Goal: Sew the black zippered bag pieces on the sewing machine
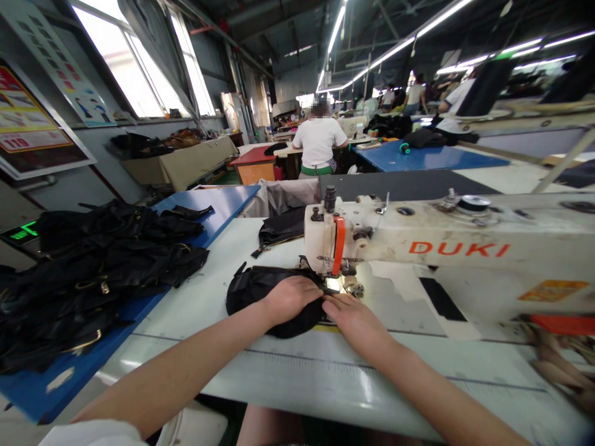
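A rounded black fabric piece [264, 290] lies on the sewing machine's pale table, its right edge at the lit needle area. My left hand [294, 298] rests over the piece, fingers bent together and holding it down just left of the presser foot. Close beside it, my right hand [349, 313] grips the same piece at its right edge, fingers close together. The fingertips of both hands nearly meet in front of the white sewing machine [372, 241]. Fabric and fingers partly hide the stitching spot.
Another black piece with a gold zipper [283, 228] lies behind the machine head. On the left, a heap of black zippered pieces [106, 266] covers much of a blue table [223, 201]. A person in a white shirt [318, 136] sits ahead at another machine. A ruler strip [297, 362] crosses the table front.
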Demonstrator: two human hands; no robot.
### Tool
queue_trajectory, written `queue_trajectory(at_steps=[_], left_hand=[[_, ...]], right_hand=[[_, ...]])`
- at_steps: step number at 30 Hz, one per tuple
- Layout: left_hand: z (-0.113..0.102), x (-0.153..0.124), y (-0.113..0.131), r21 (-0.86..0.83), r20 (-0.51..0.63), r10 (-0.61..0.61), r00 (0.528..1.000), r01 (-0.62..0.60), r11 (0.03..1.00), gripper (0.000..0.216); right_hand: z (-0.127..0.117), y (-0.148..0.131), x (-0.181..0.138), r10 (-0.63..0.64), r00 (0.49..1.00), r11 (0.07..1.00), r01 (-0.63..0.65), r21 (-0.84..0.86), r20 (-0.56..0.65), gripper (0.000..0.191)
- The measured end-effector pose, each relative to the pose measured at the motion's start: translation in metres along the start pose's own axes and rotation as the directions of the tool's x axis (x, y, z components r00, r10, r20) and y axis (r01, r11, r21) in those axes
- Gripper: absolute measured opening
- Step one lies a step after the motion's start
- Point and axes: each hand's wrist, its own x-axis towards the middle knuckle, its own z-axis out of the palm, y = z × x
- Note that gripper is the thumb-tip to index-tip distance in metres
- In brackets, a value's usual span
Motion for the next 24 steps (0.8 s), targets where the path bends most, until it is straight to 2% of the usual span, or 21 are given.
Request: queue_trajectory(at_steps=[8,18,24], left_hand=[[-0.011,0.003,-0.001,0.219,0.130,0.066,0.989,-0.093,0.971,0.018],[-0.008,0.008,0.002,0.250,0.150,0.067,0.986,-0.103,0.963,0.016],[-0.004,0.009,0.004,0.227,0.154,0.074,0.985,-0.108,0.968,0.014]], right_hand=[[-0.004,-0.004,-0.001,0.014,0.999,1.000,-0.014,0.002,0.029,0.016],[-0.004,-0.005,-0.005,0.019,0.999,1.000,-0.018,0.023,-0.043,0.020],[-0.007,-0.006,-0.005,0.028,0.999,0.999,-0.027,0.045,-0.019,0.017]])
